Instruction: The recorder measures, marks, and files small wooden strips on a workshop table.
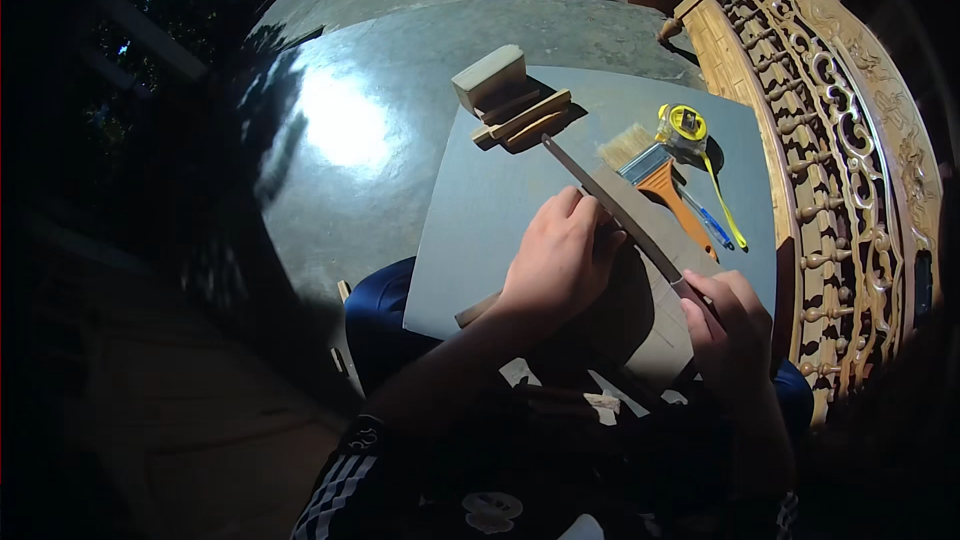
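Right hand [738,332] gripping file [610,208], left hand [560,262] pressing wood strip [478,309], grey board [480,200]

- Your board [480,210] rests on your lap.
- Wood blocks [505,95] sit at its far edge.
- Brush [655,175] and tape measure [685,127] lie right.
- Carved panel [840,170] stands beyond them.

Both bare forearms come up from below. The left hand [560,260] lies palm down, back of the hand up, its fingers [585,215] curled forward and pressing flat. The right hand [735,330] sits lower and further right, closed in a fist-like grip, knuckles outward, thumb on top. The two hands are near each other but apart.
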{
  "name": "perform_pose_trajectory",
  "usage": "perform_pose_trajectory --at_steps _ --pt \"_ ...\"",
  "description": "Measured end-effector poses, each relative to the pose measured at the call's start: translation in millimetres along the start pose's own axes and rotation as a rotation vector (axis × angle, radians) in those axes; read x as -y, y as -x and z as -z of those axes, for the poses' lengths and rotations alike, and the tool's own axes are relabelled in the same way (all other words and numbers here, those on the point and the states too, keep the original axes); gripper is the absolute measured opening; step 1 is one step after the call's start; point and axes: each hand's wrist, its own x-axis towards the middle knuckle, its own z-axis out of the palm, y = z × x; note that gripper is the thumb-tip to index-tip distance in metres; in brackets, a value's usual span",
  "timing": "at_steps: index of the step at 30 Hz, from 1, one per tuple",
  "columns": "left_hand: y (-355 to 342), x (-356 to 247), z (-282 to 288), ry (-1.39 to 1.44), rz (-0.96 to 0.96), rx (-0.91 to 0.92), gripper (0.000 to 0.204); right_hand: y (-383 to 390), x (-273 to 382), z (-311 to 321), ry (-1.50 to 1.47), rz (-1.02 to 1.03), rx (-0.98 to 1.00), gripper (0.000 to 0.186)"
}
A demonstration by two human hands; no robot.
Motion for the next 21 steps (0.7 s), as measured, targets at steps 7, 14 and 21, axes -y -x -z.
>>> perform_pose_trajectory --at_steps 7,14,21 --pt "-10 -14 -14 -0.04 -0.065 -0.001 0.018 11 -13 1 0.128 0.064 -0.036 0.028" --pt "0 -18 -14 -0.084 -0.054 -0.028 0.019 24 4 8 0.219 0.06 -0.002 0.029" --pt "0 -16 -9 -0.084 -0.016 0.017 0.019 23 5 23 0.167 -0.007 0.079 0.029"
